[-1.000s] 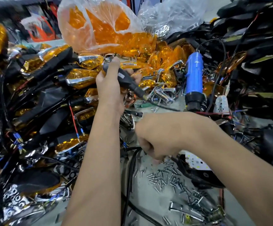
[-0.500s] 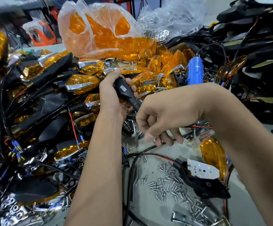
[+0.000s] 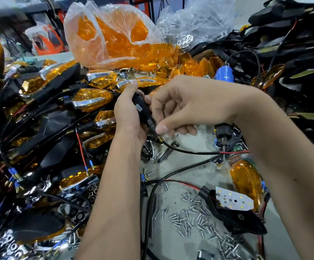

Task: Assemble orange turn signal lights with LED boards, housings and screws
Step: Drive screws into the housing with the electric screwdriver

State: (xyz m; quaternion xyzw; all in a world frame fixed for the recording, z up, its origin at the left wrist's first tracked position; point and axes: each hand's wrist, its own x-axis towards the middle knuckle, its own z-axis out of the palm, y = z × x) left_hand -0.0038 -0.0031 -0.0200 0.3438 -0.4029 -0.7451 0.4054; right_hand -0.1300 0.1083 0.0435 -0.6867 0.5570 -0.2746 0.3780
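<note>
My left hand (image 3: 128, 113) grips a black turn signal housing (image 3: 140, 107) at the middle of the view, thumb stretched up along it. My right hand (image 3: 186, 104) is curled against the housing's lower end, where a black wire (image 3: 190, 152) leaves it. A small screw (image 3: 176, 135) pokes out under the right hand's fingers. Loose screws (image 3: 195, 218) lie scattered on the bench below. To the right lies another black housing (image 3: 233, 222) with a white LED board (image 3: 233, 200) in it, beside an orange lens (image 3: 246, 179).
Assembled orange lights (image 3: 92, 98) with wires are heaped at the left. A plastic bag of orange lenses (image 3: 118, 36) stands behind. A blue electric screwdriver (image 3: 224, 74) lies behind my right arm. Black housings (image 3: 293, 44) are piled at the right.
My right hand rose from the screw pile to the lower end of the housing held in my left hand. The left hand with the housing came slightly nearer.
</note>
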